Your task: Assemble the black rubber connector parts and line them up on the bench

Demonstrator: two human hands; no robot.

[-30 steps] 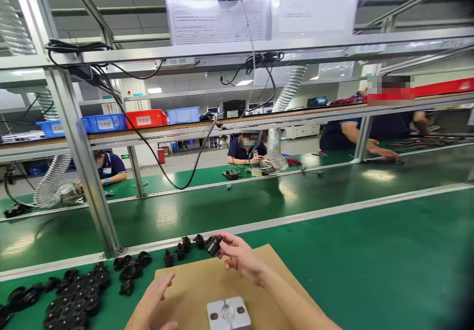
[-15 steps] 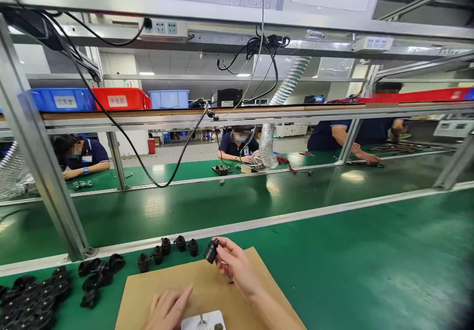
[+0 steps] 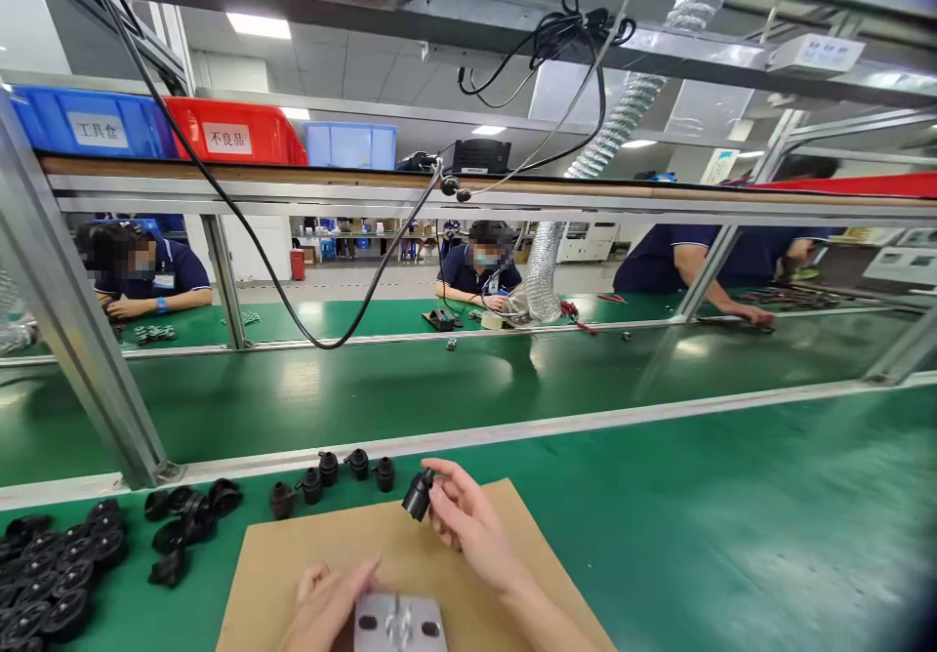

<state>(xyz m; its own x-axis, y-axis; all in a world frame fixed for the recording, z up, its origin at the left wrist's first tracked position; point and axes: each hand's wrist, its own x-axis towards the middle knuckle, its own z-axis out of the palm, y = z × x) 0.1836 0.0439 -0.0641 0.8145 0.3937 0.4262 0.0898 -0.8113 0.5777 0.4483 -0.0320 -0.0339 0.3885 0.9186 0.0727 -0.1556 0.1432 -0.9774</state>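
Step in hand: you are holding one small black plastic cap-shaped part (image 3: 419, 494) up above the far edge of the cardboard sheet (image 3: 293, 559), while steadying the fixture near you; this looks like the moment between picking a part and seating it.
Right hand: your right hand (image 3: 463, 517) is pinching the black part between thumb and fingertips, clear of the cardboard, its round end tilting up and away from you.
Left hand: your left hand (image 3: 329, 605) is resting against the left edge of the grey metal fixture block (image 3: 399, 624); the fingers are lying loosely along it, and I cannot tell whether they are actually gripping it or only touching.
Fixture: the block is sitting on the cardboard at the bottom of the view, showing two dark oval holes and an upright pin at its middle; its near part is cut off by the frame edge.
Supply: a short row of like black parts (image 3: 328, 469) is standing on the green mat (image 3: 659, 535) just beyond the cardboard, and a heap of black ring-shaped parts (image 3: 59, 574) is lying well off to the left.
Next move, as I judge it: you are needing to bring the part down and toward you over the pin, turning it so its open end faces the block, while the left hand is keeping the block from sliding.
Beyond: other people are working across the green conveyor belt (image 3: 439, 388), well apart from your hands.
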